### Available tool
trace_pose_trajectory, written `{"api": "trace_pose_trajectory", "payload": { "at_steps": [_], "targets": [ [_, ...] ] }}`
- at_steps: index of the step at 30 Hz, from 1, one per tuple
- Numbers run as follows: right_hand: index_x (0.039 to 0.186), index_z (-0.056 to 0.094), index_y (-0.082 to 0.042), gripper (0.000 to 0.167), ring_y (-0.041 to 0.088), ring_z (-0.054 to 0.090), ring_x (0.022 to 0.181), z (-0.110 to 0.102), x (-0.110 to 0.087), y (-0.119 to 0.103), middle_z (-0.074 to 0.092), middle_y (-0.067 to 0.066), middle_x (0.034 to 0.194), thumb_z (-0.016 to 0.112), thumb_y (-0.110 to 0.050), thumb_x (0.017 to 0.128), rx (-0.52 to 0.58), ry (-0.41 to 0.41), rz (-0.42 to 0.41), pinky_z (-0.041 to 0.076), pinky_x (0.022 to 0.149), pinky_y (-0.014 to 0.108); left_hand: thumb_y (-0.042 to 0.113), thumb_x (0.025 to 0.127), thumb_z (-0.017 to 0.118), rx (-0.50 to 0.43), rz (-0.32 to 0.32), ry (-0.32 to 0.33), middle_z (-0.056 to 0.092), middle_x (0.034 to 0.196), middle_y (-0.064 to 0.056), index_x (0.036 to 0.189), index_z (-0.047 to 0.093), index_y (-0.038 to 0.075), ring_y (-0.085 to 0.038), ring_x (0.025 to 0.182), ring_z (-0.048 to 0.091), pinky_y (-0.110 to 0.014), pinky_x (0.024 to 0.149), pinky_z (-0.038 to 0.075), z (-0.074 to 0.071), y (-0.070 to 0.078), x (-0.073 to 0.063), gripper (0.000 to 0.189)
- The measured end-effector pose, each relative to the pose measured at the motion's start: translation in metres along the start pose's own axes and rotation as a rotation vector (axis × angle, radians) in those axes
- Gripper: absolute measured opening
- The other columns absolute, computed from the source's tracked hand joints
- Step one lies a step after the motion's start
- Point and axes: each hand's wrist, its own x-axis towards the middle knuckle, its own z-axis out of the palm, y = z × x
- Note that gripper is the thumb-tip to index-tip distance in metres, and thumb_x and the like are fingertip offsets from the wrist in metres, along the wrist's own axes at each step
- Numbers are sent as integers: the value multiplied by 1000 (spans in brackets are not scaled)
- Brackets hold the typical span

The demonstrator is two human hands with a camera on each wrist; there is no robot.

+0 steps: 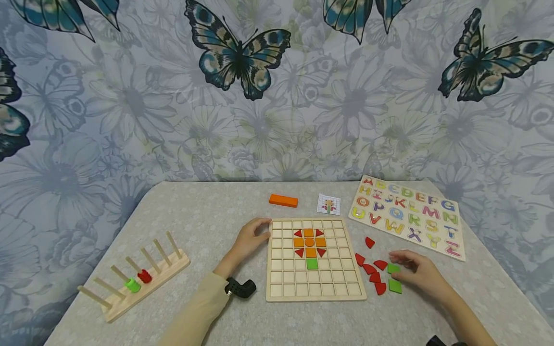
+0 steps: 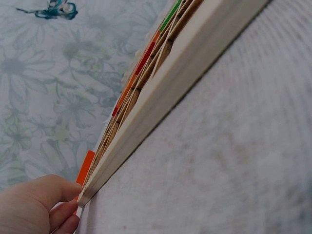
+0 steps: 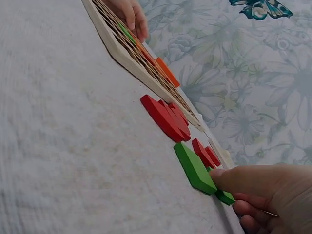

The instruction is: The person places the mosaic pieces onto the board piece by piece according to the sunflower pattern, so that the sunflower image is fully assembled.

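At the upper left corner of a square wooden grid board (image 1: 317, 296), my left hand (image 1: 250, 239) grips the edge between thumb and fingers. Orange squares (image 1: 308, 232), an orange circle (image 1: 309, 242), red triangles (image 1: 320, 233) and a green square (image 1: 312, 263) are set in the board's cells. To the right of the board, my right hand (image 1: 417, 273) pinches a green square tile (image 3: 225, 197), its thumb covering part of it. A second green square tile (image 1: 395, 286) lies just in front. Several red rounded wedge pieces (image 1: 375, 278) are scattered between that hand and the board.
Behind the board lie an orange block (image 1: 283, 200) and a small pattern card (image 1: 329, 204). An alphabet puzzle board (image 1: 409, 216) lies back right. At left stands a wooden peg rack (image 1: 149, 288) with a green bead (image 1: 132, 285) and a red bead (image 1: 144, 276). A butterfly-print backdrop closes the far side.
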Motion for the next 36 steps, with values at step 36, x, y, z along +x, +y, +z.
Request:
{"api": "trace_pose_trajectory", "payload": {
  "at_steps": [36],
  "targets": [
    [111,67,-4,35,9,56,86,93,42,-85,67,10,98,77,-13,78,272,-89,-156,49,73,18,12,89,65,3,8,0,58,132,-8,127,59,8,-24,130,49,-42,111,39,0,0,1,39]
  ]
}}
